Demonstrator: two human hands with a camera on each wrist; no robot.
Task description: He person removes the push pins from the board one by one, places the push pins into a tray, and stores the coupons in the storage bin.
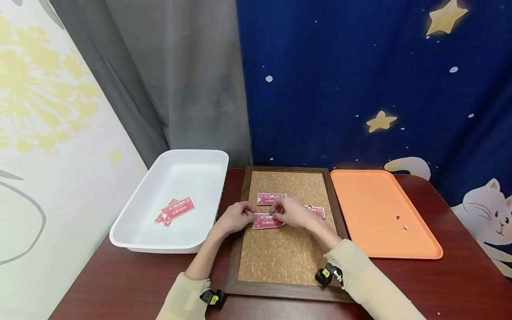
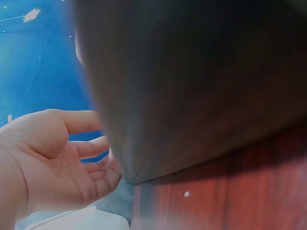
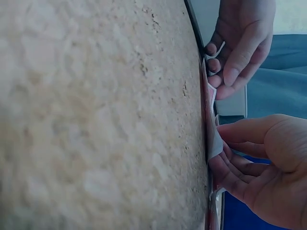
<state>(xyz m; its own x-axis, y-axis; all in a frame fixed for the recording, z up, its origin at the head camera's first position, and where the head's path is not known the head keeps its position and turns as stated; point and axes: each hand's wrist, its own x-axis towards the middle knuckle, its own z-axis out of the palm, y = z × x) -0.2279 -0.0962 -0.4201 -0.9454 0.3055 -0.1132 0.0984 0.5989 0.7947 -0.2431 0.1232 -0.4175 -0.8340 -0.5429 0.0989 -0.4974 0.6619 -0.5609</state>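
Note:
On the framed cork board, a red coupon lies below another pinned coupon. My left hand pinches its upper left corner. At the coupon's top edge, my right hand pinches a small dark push pin. A third coupon shows partly from behind the right hand, with a pin at its top. Seen from the right wrist, the coupon bends away from the cork beside the right hand. The board's edge hides the left fingertips in the left wrist view.
Left of the board stands a white bin with overlapping coupons inside. To the right lies an orange tray bearing two small pins. Curtains hang behind the dark red table.

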